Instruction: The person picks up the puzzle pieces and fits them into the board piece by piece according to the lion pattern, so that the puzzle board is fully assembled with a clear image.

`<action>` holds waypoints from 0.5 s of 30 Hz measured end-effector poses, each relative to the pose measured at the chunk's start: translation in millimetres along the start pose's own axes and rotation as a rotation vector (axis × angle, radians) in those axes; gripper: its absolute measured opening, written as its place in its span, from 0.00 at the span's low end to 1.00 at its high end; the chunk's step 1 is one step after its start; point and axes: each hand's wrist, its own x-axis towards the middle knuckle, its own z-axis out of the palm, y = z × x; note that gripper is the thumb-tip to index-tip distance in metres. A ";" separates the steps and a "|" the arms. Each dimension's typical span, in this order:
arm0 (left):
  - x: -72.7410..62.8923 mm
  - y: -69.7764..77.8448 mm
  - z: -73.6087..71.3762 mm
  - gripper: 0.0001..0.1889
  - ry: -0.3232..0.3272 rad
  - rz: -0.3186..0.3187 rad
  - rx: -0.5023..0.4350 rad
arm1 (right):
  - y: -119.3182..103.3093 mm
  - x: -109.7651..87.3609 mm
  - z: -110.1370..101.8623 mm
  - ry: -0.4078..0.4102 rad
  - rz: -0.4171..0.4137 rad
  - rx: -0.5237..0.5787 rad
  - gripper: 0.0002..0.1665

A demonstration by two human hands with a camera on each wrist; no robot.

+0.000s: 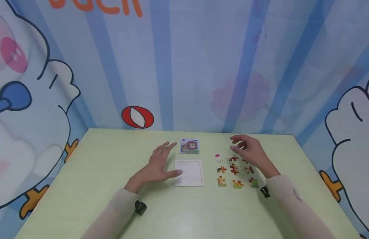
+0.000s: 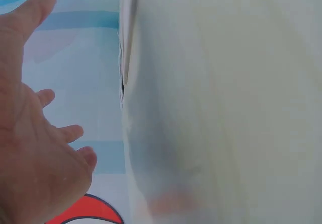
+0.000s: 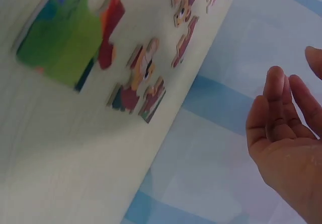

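Observation:
A white square puzzle frame lies on the table. My left hand is at its left with fingers spread, and the thumb tip overlaps the frame's left edge; whether they touch I cannot tell. In the left wrist view, nothing is in the left hand. Several loose jigsaw pieces are laid out in rows to the right of the frame. Over the back right of these pieces hovers my right hand, hiding part of them. The right wrist view has the right hand holding nothing, its fingers loosely bent.
Behind the frame lies a small picture of a lion. The pale yellow table meets a blue striped cloth backdrop at its far edge. Printed cartoon figures flank both sides.

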 end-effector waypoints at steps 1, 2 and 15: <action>0.7 0.8 1.0 0.56 -0.010 -0.003 -0.016 | 0.2 1.7 1.1 -0.014 0.014 -0.002 0.25; 1.2 1.2 1.9 0.56 -0.020 -0.005 -0.026 | 0.9 3.8 2.4 -0.029 0.023 -0.009 0.24; -3.3 -8.1 11.5 0.63 -0.147 -0.070 -0.033 | 13.4 26.6 23.7 -0.194 0.122 0.029 0.21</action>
